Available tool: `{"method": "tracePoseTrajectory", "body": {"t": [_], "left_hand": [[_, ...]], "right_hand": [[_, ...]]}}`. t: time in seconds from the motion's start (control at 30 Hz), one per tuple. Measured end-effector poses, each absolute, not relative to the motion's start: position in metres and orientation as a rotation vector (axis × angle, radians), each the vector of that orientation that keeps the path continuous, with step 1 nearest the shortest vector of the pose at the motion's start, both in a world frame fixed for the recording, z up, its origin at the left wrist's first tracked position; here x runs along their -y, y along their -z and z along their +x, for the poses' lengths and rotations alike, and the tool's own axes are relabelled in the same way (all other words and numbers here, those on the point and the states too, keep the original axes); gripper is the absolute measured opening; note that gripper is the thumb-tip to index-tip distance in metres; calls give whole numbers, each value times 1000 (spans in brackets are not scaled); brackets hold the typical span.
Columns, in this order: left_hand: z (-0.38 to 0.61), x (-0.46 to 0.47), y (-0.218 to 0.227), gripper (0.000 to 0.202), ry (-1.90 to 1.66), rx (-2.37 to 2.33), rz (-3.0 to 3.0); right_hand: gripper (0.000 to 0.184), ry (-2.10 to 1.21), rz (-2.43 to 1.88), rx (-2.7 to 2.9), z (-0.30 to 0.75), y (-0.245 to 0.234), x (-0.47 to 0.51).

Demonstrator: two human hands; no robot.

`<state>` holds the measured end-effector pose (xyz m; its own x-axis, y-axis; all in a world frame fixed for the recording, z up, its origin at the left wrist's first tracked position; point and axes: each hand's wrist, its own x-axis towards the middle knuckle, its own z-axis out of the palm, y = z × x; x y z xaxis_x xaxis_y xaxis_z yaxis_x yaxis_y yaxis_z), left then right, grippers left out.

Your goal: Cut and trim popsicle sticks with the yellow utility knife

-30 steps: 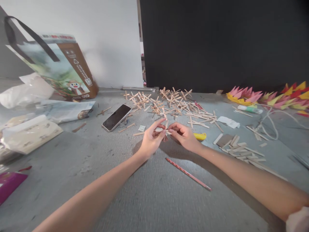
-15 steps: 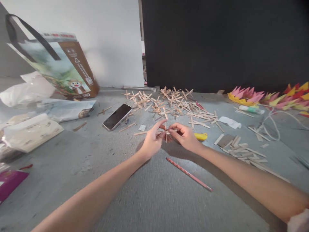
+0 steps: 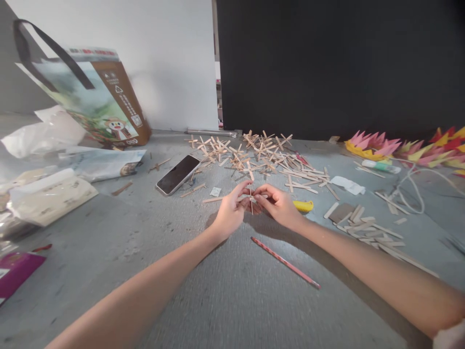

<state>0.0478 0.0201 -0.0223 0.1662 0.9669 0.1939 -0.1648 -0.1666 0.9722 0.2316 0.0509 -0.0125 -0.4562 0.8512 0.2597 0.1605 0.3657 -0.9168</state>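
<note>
Scuffed grey tabletop (image 3: 163,252), with a black panel (image 3: 337,63) and a white panel (image 3: 178,58) standing well beyond the fingers. Held piece: thin wooden sticks (image 3: 252,207), crossed, right between the two sets of fingertips. Looks lifted just off the table, judging by the shadow underneath.

Risks as I read them. Sticks are slim and give little grip area, so uneven pressure from the two pinches could twist the cross out of line or pop one stick free. Squeezing hard could crack the wood. Yellow-handled tool (image 3: 304,206) lies just beside the right fingers, on their outer side; a careless sideways swing could knock it. Pencil (image 3: 285,262) lies on the near side of the fingers and could roll if a wrist drops onto it.

Fingers: left hand (image 3: 230,208) is curled narrow, thumb and fingertips closed around the sticks. Right hand (image 3: 278,203) has a tight pinch on the right-hand end of the crosspiece. I can't make out how the sticks meet; fingertips cover most of the joint.

Beyond the fingers I've got the pile of crossed sticks (image 3: 218,150); loose flat sticks (image 3: 366,228) are well off to their right.
</note>
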Motion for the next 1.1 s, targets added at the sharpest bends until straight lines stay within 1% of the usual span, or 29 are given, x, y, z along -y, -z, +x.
{"method": "tracePoseTrajectory", "body": {"t": [0.33,0.47,0.63,0.9,1.1], "left_hand": [[48,-21,24,45,-1289,-803,1245],[44,-21,22,48,-1298,-729,1150],[37,-25,19,52,-1291,-671,1033],[32,-22,11,50,-1074,-533,1073],[30,-20,8,49,-963,-550,1123]], "right_hand": [[26,-1050,-875,1906,236,16,-51],[23,-821,-743,1950,239,12,-49],[27,-487,-550,2116,242,11,-49],[27,-371,-479,2271,242,18,-46],[37,-182,-316,2367,249,18,-48]]}}
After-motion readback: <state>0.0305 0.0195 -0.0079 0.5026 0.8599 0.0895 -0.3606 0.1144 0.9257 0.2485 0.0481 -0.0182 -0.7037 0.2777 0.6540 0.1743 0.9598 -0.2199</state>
